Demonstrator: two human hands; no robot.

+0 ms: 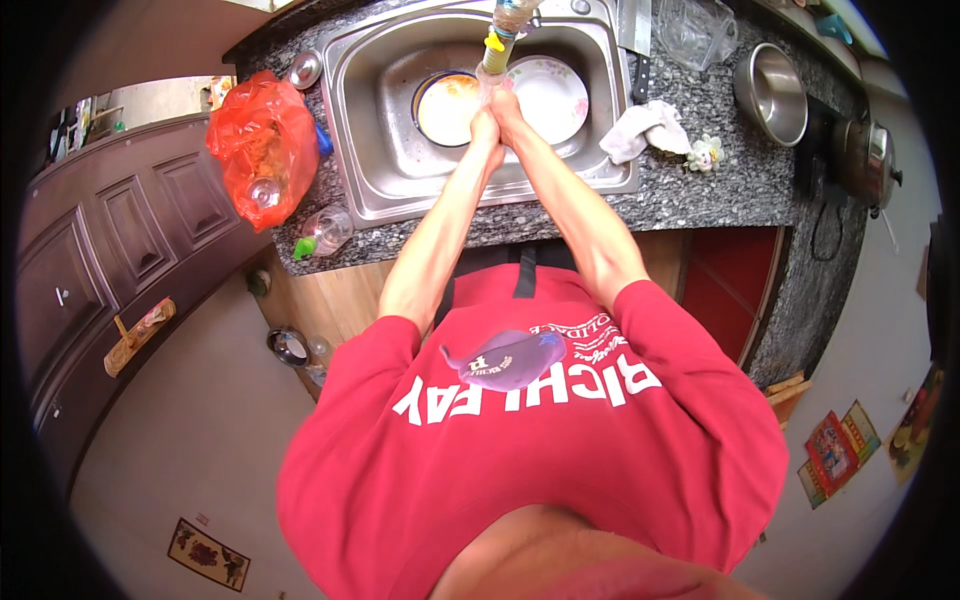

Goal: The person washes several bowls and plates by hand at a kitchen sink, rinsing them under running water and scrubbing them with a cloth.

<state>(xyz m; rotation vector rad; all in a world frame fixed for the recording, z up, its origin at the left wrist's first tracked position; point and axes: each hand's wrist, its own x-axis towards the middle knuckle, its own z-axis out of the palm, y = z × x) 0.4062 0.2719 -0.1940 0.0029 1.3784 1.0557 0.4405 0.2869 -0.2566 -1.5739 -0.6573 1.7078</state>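
Observation:
My left hand [486, 129] and my right hand [507, 109] are pressed together over the steel sink [379, 161]. Both are directly under the end of a tap fitted with a translucent extension [496, 58] and a yellow clip. Something clear, water or the nozzle's end, meets my fingers, which are too small and overlapped to make out. Below them in the basin, a dark-rimmed bowl [448, 112] with pale insides and an orange-brown stain lies to the left. A white plate with pink flowers [553, 97] lies to the right.
On the granite counter [712, 195], a red plastic bag [266, 150] and a green-capped bottle [328, 232] sit left. Right of the sink are a black-handled knife [640, 79], a white cloth [646, 129], a clear bag [697, 34], a steel bowl [772, 94] and a lidded pot [862, 161].

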